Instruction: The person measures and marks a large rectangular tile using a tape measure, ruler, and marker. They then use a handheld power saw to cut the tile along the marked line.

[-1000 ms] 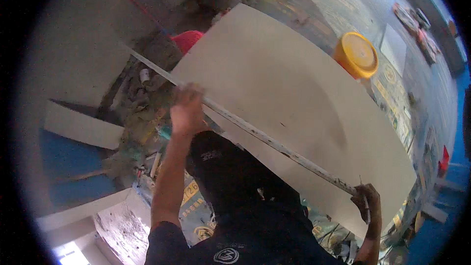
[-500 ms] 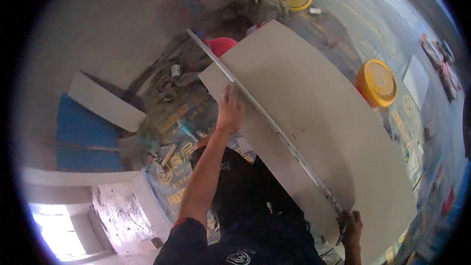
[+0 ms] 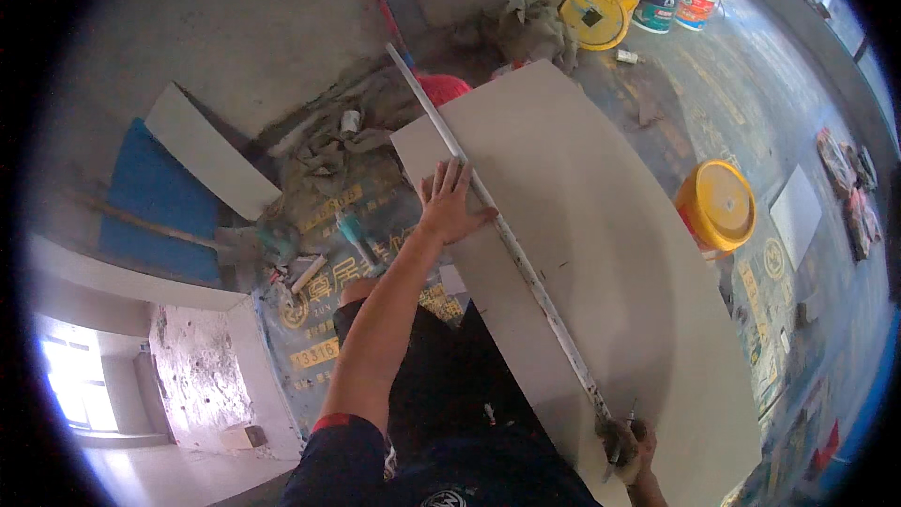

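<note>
A large pale board [image 3: 601, 253] lies in front of me, with a long, thin, paint-specked straightedge [image 3: 526, 268] running lengthwise across it and past its far edge. My left hand [image 3: 452, 208] lies flat on the board, fingers spread and thumb out, against the left side of the straightedge. At the near end, my right hand [image 3: 636, 451] is closed around a thin, pen-like tool [image 3: 615, 457]; its exact kind cannot be made out. The fingers are beside the straightedge's end. Short dark marks show on the board's middle.
A yellow-lidded bucket [image 3: 718, 207] stands by the board's right edge. Farther back are a yellow round lid [image 3: 601, 17] and paint buckets [image 3: 657, 0]. Leftward, a white strip panel [image 3: 211, 152] leans near a blue sheet [image 3: 164, 202]. A green-handled tool [image 3: 355, 235] lies on the printed floor covering.
My view has swung, shifting the whole scene. My left hand's fingers have spread, with the thumb now out by the straightedge. The right hand has turned, showing more of the thin tool.
</note>
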A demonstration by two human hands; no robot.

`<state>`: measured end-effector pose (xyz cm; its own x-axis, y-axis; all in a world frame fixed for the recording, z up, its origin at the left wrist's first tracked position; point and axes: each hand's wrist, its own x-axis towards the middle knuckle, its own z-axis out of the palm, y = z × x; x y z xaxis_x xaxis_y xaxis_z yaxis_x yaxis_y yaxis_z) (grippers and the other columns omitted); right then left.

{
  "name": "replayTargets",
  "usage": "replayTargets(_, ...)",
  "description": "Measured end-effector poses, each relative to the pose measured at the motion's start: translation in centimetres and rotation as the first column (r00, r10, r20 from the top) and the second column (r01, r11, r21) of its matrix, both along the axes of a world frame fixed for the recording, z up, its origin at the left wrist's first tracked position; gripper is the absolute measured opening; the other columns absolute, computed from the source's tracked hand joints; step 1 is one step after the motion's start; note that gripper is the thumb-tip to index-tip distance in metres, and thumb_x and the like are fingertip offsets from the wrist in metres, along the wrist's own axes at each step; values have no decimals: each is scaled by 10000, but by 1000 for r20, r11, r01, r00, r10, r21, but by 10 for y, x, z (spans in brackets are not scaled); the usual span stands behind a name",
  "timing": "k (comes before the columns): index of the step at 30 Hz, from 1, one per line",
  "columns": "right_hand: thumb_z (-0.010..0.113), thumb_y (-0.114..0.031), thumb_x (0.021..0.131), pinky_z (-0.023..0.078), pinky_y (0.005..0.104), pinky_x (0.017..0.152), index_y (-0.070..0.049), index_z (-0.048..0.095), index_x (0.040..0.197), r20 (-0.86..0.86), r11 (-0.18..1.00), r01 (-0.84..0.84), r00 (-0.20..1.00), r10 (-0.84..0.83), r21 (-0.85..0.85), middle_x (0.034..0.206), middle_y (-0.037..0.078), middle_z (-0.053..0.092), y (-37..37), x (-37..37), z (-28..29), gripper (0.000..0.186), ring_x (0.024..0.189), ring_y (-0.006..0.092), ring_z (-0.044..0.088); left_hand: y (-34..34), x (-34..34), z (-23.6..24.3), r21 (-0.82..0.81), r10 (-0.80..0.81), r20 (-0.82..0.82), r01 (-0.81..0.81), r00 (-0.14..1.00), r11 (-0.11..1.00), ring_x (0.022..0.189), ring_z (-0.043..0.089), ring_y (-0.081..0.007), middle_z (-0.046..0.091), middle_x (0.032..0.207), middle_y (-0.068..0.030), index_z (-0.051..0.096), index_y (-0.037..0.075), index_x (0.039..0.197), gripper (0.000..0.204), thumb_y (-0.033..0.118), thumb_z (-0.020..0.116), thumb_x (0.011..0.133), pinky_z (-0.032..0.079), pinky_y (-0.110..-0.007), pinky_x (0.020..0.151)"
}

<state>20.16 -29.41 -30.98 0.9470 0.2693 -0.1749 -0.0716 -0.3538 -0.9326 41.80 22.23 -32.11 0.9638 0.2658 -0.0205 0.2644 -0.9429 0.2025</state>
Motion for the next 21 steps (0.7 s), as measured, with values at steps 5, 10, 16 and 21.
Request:
replayTargets(5, 737, -111, 732, 481, 339, 592, -26, 668, 1063, 493, 861, -232, 739, 458, -453, 874, 117, 698, 3, 21, 15, 349, 673, 250, 628, 4, -7, 7, 6, 9, -38, -9, 999, 1000, 1489, 75, -354, 123, 1610, -145, 174, 97, 1547, 1106, 730, 608, 750, 59, -595, 1164)
replayTargets(10, 774, -76, 669, 451, 369, 572, -90, 714, 1045, 389, 901, -165, 860, 330, -401, 809, 89, 657, -12, 14, -11, 381, 644, 253, 598, -6, 17, 11, 6, -27, -44, 28, 999, 1000, 1488, 73, -356, 118, 1609, -157, 162, 51, 1539, 1164, 745, 622, 725, 62, -597, 1163)
replayTargets(16, 785, -75, 672, 490, 370, 609, -98, 708, 1060, 351, 891, -261, 849, 395, -371, 853, 96, 664, -9, 29, 0, 396, 701, 254, 643, 1, 4, -2, 7, -37, -54, 38, 998, 999, 1479, 60, -392, 115, 1598, -187, 164, 30, 1531, 1280, 769, 692, 629, 83, -579, 1170)
replayTargets(21, 789, -67, 683, 484, 339, 582, -94, 700, 1085, 431, 874, -263, 789, 438, -408, 842, 70, 673, -15, 29, -1, 413, 693, 230, 640, -3, 12, -8, 10, -66, 48, 66, 997, 998, 1472, 78, -397, 150, 1576, -222, 187, 19, 1520, 1311, 775, 717, 590, 92, -549, 1180)
